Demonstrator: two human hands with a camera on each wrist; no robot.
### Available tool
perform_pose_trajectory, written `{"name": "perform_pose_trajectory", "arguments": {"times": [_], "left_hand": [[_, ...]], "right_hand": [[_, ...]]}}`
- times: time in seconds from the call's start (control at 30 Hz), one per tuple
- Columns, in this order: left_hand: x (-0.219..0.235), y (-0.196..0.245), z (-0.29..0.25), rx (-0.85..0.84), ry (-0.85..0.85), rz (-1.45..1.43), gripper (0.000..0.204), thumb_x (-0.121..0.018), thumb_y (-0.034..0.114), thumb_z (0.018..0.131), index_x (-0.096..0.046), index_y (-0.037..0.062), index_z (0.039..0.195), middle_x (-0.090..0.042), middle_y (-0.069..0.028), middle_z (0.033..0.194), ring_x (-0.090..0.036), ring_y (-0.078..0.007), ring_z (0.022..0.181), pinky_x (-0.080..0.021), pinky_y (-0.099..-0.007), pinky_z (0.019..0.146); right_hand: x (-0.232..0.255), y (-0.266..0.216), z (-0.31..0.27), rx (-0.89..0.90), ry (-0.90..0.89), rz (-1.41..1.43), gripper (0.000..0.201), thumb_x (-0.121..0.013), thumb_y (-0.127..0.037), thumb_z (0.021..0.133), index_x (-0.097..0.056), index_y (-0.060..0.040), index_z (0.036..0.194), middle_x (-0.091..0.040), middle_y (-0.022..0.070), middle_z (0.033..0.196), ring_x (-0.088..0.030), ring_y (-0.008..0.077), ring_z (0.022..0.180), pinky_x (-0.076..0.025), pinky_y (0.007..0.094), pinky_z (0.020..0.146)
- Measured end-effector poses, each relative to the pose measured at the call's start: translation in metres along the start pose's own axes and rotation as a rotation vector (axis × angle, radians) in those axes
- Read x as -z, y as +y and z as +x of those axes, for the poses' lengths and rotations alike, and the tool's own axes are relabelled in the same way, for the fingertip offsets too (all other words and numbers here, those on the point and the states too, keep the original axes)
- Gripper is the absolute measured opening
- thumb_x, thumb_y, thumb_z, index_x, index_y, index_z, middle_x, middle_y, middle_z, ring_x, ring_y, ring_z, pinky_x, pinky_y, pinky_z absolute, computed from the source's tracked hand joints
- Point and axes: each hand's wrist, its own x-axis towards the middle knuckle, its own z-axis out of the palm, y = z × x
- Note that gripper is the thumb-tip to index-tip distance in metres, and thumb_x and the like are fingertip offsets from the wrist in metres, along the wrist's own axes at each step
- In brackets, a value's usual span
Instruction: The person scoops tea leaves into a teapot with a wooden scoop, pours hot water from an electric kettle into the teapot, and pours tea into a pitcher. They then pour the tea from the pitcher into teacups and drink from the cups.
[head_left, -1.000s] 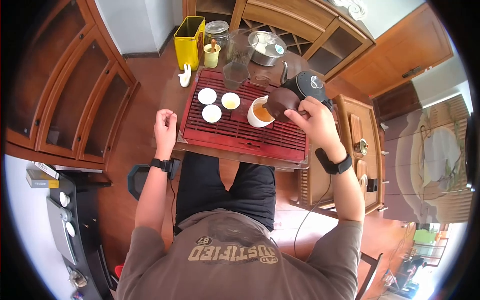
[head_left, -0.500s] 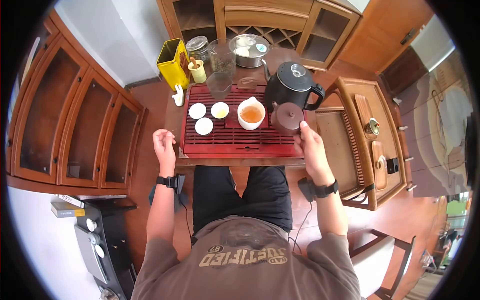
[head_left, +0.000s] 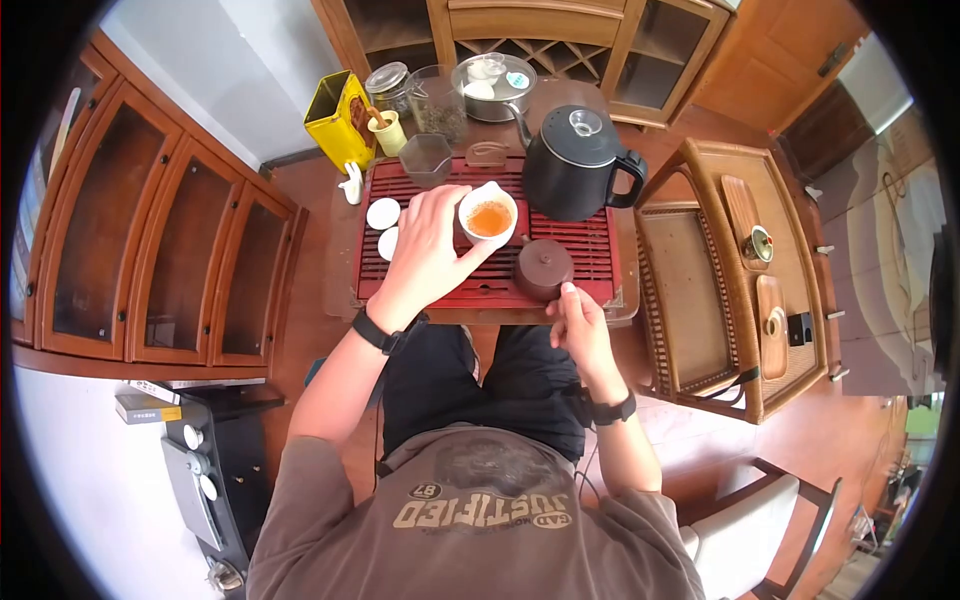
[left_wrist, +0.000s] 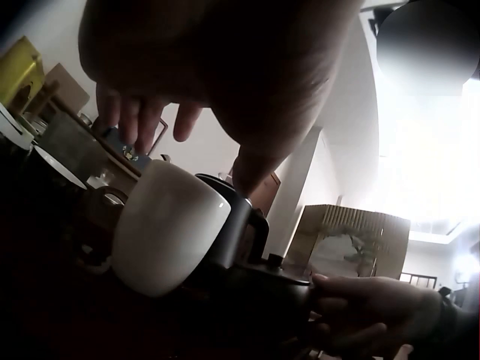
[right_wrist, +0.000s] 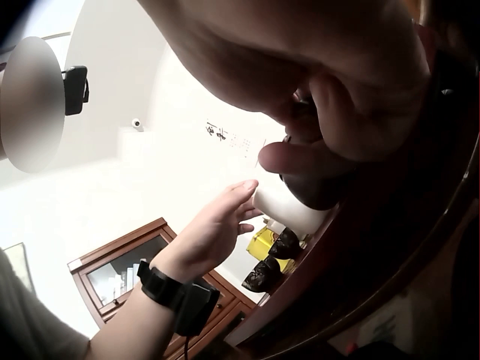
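A white pitcher (head_left: 488, 213) of amber tea stands on the slatted red tea tray (head_left: 465, 293). My left hand (head_left: 428, 240) reaches over it from the left, fingers fairly straight at its far side and thumb by the near rim. In the left wrist view, fingertips hang close to the rim of the pitcher (left_wrist: 169, 232). To the right, a dark brown lidded teapot (head_left: 545, 268) is at the tray's front, its handle held by my right hand (head_left: 583, 330) with the thumb on top. Two white cups (head_left: 383, 213) show left of the left hand, one partly covered; the third is hidden.
Behind the teapot stands a black electric kettle (head_left: 572, 165). Along the back are a yellow tin (head_left: 340, 125), a utensil holder (head_left: 387, 135), a glass jar, a clear container (head_left: 437, 105) and a steel pot (head_left: 492, 90). A wicker cart (head_left: 690, 290) stands at the right.
The teapot has gone from tilted over the pitcher to upright, then down toward me on the tray's front right. My left hand has moved from the tray's left side over to the pitcher.
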Motion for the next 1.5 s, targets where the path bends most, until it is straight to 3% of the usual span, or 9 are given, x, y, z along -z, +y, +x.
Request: {"name": "perform_pose_trajectory", "arguments": {"times": [0.17, 0.43, 0.7, 0.8, 0.93, 1.17, 1.27, 1.37, 1.5], "left_hand": [[-0.020, 0.004, 0.014, 0.038, -0.084, 0.113, 0.084, -0.089, 0.033, 0.077, -0.049, 0.0071, 0.146, -0.063, -0.0143, 0.130, -0.057, -0.0332, 0.122, -0.040, -0.0475, 0.103], [-0.025, -0.001, 0.023, 0.010, -0.043, 0.132, 0.073, -0.089, 0.033, 0.076, -0.057, 0.0086, 0.137, -0.069, -0.0108, 0.119, -0.063, -0.0301, 0.112, -0.042, -0.0447, 0.098], [-0.026, -0.013, 0.028, 0.062, -0.063, 0.156, 0.073, -0.088, 0.030, 0.076, -0.056, 0.0100, 0.138, -0.067, -0.0119, 0.126, -0.061, -0.0320, 0.118, -0.042, -0.0462, 0.100], [-0.026, -0.011, 0.028, 0.091, -0.082, 0.152, 0.073, -0.088, 0.030, 0.076, -0.056, 0.0113, 0.139, -0.066, -0.0116, 0.129, -0.060, -0.0328, 0.120, -0.041, -0.0476, 0.101], [-0.034, -0.019, 0.023, 0.032, -0.048, 0.154, 0.070, -0.086, 0.033, 0.078, -0.057, 0.0109, 0.138, -0.066, -0.0112, 0.126, -0.059, -0.0344, 0.120, -0.042, -0.0501, 0.098], [-0.018, 0.012, 0.021, 0.036, -0.042, 0.180, 0.079, -0.086, 0.028, 0.080, -0.049, 0.0089, 0.147, -0.054, -0.0167, 0.146, -0.049, -0.0399, 0.134, -0.036, -0.0519, 0.111], [-0.012, 0.037, 0.016, -0.012, 0.075, 0.278, 0.066, -0.082, 0.027, 0.084, -0.055, 0.0077, 0.141, -0.056, -0.0171, 0.140, -0.051, -0.0403, 0.128, -0.038, -0.0517, 0.108], [-0.015, 0.051, 0.005, -0.122, -0.107, 0.152, 0.032, -0.075, 0.022, 0.090, -0.066, 0.0067, 0.116, -0.061, -0.0124, 0.112, -0.058, -0.0339, 0.106, -0.046, -0.0463, 0.092], [-0.028, 0.060, -0.003, -0.152, -0.281, 0.129, 0.022, -0.073, 0.020, 0.091, -0.066, 0.0063, 0.108, -0.058, -0.0091, 0.095, -0.062, -0.0292, 0.096, -0.052, -0.0406, 0.080]], "right_hand": [[0.006, -0.012, -0.006, -0.099, -0.131, -0.268, 0.044, -0.049, -0.039, 0.112, -0.060, -0.0034, 0.087, -0.058, 0.0026, 0.072, -0.052, 0.0102, 0.047, -0.043, 0.0265, 0.048], [0.006, 0.004, -0.005, -0.006, -0.106, -0.308, 0.044, -0.046, -0.038, 0.113, -0.057, -0.0048, 0.087, -0.053, -0.0004, 0.071, -0.049, 0.0078, 0.055, -0.040, 0.0265, 0.053], [0.008, 0.016, -0.004, 0.076, -0.099, -0.302, 0.042, -0.044, -0.037, 0.114, -0.053, -0.0081, 0.086, -0.047, -0.0048, 0.073, -0.043, 0.0040, 0.063, -0.036, 0.0232, 0.056], [0.008, 0.010, -0.003, 0.082, -0.126, -0.461, 0.046, -0.047, -0.040, 0.112, -0.062, 0.0016, 0.101, -0.063, 0.0163, 0.079, -0.060, 0.0271, 0.075, -0.050, 0.0400, 0.074], [0.002, -0.001, -0.005, 0.165, -0.145, -0.511, 0.045, -0.049, -0.040, 0.110, -0.065, 0.0004, 0.098, -0.069, 0.0229, 0.085, -0.069, 0.0430, 0.086, -0.053, 0.0467, 0.078], [0.000, -0.009, -0.004, 0.170, -0.104, -0.526, 0.044, -0.052, -0.040, 0.109, -0.067, -0.0007, 0.097, -0.071, 0.0231, 0.088, -0.068, 0.0460, 0.090, -0.053, 0.0491, 0.080], [0.001, -0.010, -0.001, 0.171, -0.121, -0.562, 0.043, -0.052, -0.040, 0.109, -0.068, -0.0009, 0.099, -0.071, 0.0245, 0.090, -0.067, 0.0469, 0.092, -0.053, 0.0499, 0.081], [0.003, -0.009, 0.002, 0.178, -0.142, -0.563, 0.043, -0.052, -0.040, 0.108, -0.068, -0.0010, 0.100, -0.070, 0.0260, 0.092, -0.067, 0.0478, 0.093, -0.052, 0.0507, 0.082], [0.005, -0.010, 0.002, 0.191, -0.134, -0.576, 0.042, -0.053, -0.039, 0.108, -0.069, -0.0013, 0.100, -0.070, 0.0270, 0.093, -0.066, 0.0485, 0.095, -0.052, 0.0516, 0.082]]}}
